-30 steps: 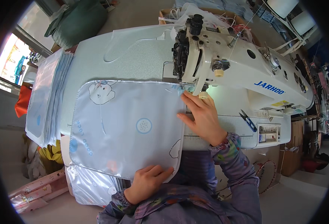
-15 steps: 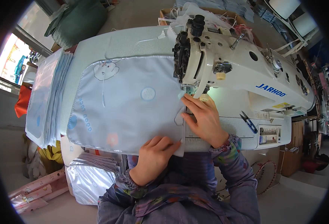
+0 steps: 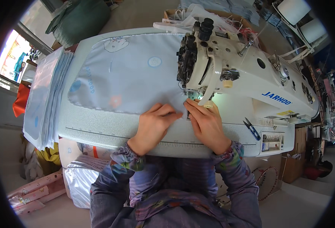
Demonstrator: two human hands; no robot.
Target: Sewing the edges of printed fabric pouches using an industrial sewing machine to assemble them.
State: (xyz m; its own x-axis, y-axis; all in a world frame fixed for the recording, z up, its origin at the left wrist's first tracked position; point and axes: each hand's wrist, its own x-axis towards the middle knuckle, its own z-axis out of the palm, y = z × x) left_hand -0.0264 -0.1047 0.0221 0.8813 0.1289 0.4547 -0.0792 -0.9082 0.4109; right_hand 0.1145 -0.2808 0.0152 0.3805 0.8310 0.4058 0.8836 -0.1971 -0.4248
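A pale blue printed fabric piece (image 3: 131, 78) with a stitched edge lies on the sewing machine table. Its right side runs to the presser foot area of a white sewing machine (image 3: 232, 70), where a small light glows. At the fabric's near right corner, my left hand (image 3: 155, 125) pinches the edge between thumb and fingers. My right hand (image 3: 209, 125) is closed beside the presser foot, its fingertips together at the fabric's right edge. The needle and the exact stitching point are hidden by the machine head and my fingers.
Stacked pale fabric pieces (image 3: 47, 102) stand at the table's left end. Thread snips (image 3: 252, 129) lie to the right, by a small tray of bobbins (image 3: 272, 141). A ruler strip (image 3: 163, 143) runs along the near edge. White thread cones (image 3: 293, 11) stand far right.
The fabric has moved away from me past the machine head, uncovering the near table edge and its ruler strip. My left hand went farther with it; my right hand stayed near the presser foot.
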